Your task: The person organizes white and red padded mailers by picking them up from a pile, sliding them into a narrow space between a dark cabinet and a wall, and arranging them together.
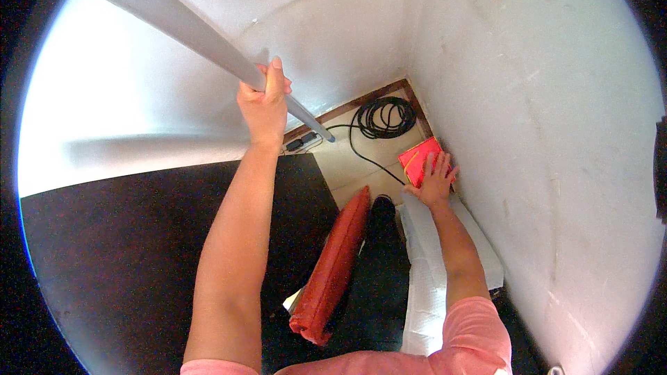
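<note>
My left hand (267, 99) is wrapped around a long grey pole (208, 36). The pole slants from the upper left down to the tiled floor by the wall, where its lower end (331, 138) shows blue. With its fingers spread, my right hand (435, 182) lies over a bright red box or bag (417, 159) with yellow edging, beside the right wall. Whether the palm presses on it I cannot tell. Just below that hand is a white wrapped package (424, 271), partly hidden by my right forearm.
A coiled black cable (386, 117) rests on the floor in the corner, near a power strip (302, 141). To the left spreads a dark table top (130, 250). A red cushion-like object (333, 271) lies alongside my leg and dark shoe (383, 208). Pale walls (521, 114) close in the corner.
</note>
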Demonstrator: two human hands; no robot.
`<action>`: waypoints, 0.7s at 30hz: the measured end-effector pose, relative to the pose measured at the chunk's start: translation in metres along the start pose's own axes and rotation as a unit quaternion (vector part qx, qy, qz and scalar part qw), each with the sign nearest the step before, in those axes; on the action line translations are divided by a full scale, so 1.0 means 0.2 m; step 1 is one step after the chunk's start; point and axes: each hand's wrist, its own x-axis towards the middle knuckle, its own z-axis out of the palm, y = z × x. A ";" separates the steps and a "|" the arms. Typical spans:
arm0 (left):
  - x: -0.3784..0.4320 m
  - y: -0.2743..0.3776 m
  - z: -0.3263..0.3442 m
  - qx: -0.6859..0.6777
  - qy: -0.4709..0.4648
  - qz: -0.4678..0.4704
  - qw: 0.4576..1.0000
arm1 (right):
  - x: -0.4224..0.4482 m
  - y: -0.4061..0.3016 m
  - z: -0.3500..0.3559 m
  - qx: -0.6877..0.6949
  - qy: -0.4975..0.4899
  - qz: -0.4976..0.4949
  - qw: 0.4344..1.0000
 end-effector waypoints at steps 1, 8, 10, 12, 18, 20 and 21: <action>0.01 -0.01 0.00 0.009 -0.005 0.012 1.000 | 0.01 0.00 0.03 0.014 0.019 0.002 1.000; 0.02 -0.03 0.01 -0.018 -0.003 0.011 1.000 | 0.04 -0.05 0.07 0.046 0.052 0.039 0.997; 0.04 -0.05 0.00 0.023 -0.014 0.021 0.999 | 0.05 -0.06 0.05 0.045 0.034 0.056 0.997; 0.04 -0.04 -0.02 0.017 -0.002 0.018 1.000 | 0.07 -0.09 0.04 0.059 0.012 0.074 0.995; 0.13 -0.04 -0.07 -0.053 0.006 -0.019 0.998 | 0.13 -0.22 -0.16 0.071 0.087 0.055 0.992; 0.13 -0.06 -0.05 -0.042 0.013 -0.023 0.999 | 0.23 -0.24 -0.24 0.078 0.102 0.016 0.992; 0.12 -0.07 -0.05 -0.027 0.010 -0.022 0.999 | 0.26 -0.25 -0.27 0.080 0.110 0.000 0.991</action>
